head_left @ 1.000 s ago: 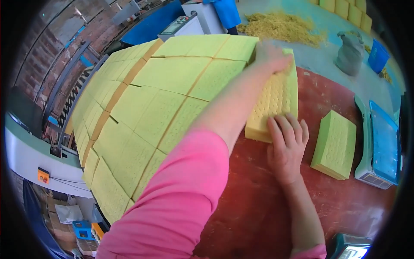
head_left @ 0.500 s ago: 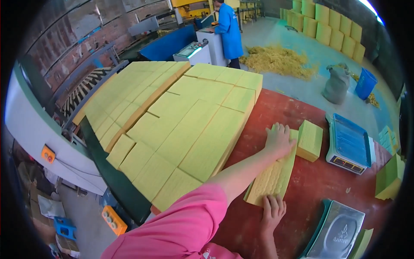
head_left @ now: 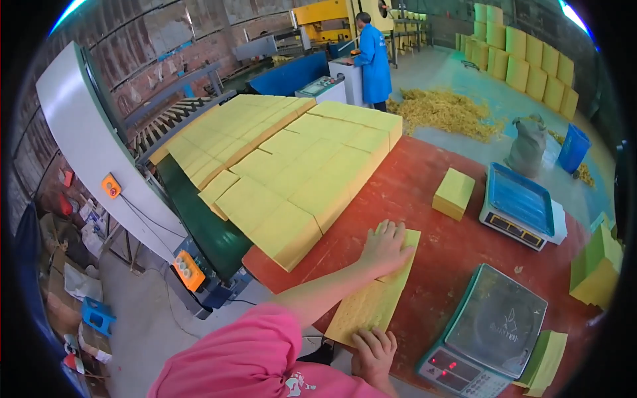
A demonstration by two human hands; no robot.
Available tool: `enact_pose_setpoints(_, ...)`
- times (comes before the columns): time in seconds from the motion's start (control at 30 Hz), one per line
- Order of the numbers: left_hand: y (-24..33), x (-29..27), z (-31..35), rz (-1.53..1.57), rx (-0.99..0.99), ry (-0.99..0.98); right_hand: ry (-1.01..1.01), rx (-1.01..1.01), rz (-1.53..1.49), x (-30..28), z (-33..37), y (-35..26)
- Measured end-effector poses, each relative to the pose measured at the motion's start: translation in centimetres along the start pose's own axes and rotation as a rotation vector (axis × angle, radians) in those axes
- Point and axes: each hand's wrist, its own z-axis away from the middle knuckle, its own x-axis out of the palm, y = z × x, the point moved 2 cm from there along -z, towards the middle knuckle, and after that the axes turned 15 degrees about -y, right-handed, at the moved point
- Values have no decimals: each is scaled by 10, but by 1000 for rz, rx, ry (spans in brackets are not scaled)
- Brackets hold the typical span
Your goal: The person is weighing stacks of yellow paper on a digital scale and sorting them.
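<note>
**Both hands on a yellow foam sheet at the red table**

Nearest, the right hand [head_left: 373, 355] rests at the near end of a flat yellow foam sheet [head_left: 371, 302] lying on the red table [head_left: 431, 219]; its fingers are curled over that edge, close together. Just beyond, the left hand [head_left: 385, 247] lies palm down on the far end of the same sheet, fingers spread flat and slightly apart. To the right, a grey-topped digital scale [head_left: 488, 328] stands near the sheet, with a second, blue-topped scale [head_left: 521, 202] farther back. A small yellow foam block [head_left: 454, 192] sits between the blue-topped scale and the large batch of cut yellow foam slabs [head_left: 292, 166] covering the conveyor. At the far end, a person in a blue coat [head_left: 373, 60] stands by a machine.
</note>
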Motion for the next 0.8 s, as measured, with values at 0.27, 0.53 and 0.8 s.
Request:
enact_pose_setpoints(0.27,14,1,33,2,-120,-19,-95,-25,-106,-32,37,-11)
enact_pose_setpoints(0.53,32,-23,146,49,95,171,161,284,-541,-52,79,-17)
enact_pose_setpoints(0.8,25,27,197,3,292,97,307,979,-2021,100,161,24)
